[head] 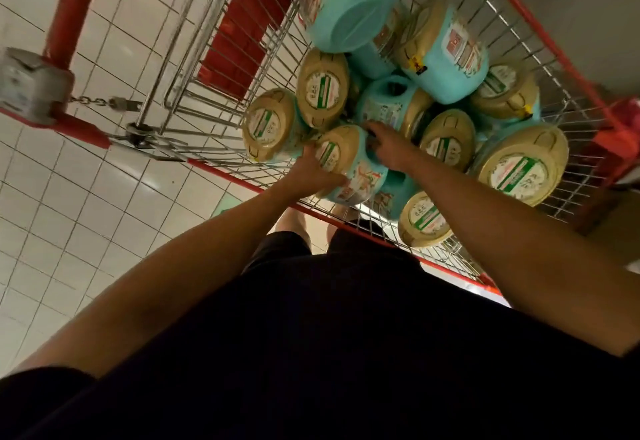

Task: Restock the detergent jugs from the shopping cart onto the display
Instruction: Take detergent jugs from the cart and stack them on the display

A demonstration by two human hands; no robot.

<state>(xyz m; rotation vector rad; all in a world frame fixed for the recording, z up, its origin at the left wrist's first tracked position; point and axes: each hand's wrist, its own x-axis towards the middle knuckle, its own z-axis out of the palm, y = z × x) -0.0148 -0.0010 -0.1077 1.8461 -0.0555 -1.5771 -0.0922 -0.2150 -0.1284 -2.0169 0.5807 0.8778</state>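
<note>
Left hand (317, 169) cupped round the gold cap end of a teal jug (362, 171), just inside the cart (228, 176) near rim. Right hand (388, 145) curled into its handle.

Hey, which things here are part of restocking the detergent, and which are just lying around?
Part of the job: gripped jug, held by left hand and right hand; other jugs; shopping cart.
Just lying about: coin lock; tiled floor.
</note>
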